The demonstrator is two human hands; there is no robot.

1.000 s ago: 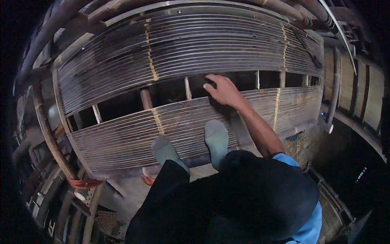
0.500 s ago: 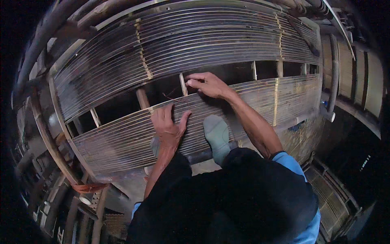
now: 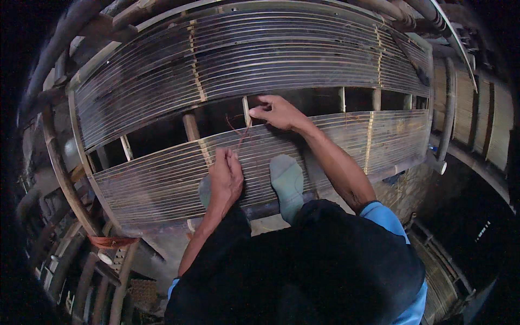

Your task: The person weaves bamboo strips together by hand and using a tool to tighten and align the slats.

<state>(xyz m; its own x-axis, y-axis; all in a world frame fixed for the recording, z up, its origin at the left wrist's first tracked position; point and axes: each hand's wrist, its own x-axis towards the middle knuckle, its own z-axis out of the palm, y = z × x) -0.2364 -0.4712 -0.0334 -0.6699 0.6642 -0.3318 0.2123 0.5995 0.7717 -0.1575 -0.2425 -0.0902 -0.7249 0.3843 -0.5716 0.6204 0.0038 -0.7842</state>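
Observation:
A thin reddish-brown cord (image 3: pixel 235 130) loops by an upright wooden slat (image 3: pixel 246 111) in the gap of a large frame strung with fine parallel strips. Closed in a pinch, my left hand (image 3: pixel 226 176) holds the cord just below the slat, over the lower strip panel (image 3: pixel 157 187). My right hand (image 3: pixel 279 114) is curled at the slat's right side, its thumb tip against or very near the wood. Whatever those right fingers grip is too small or hidden to make out. Above the gap stretches the upper strip panel (image 3: pixel 260 59).
My socked foot (image 3: pixel 287 179) rests on the lower panel between my forearms. Dark poles (image 3: pixel 59 157) stand at the left, with an orange cloth band (image 3: pixel 114 242) tied low. Wooden struts (image 3: pixel 191 127) cross the gap. Another slatted panel (image 3: pixel 466 103) is at the right.
My left hand has gone from spread fingers to a pinch and drawn back slightly toward me, pulling the cord. My right hand stays by the slat. The view has shifted slightly.

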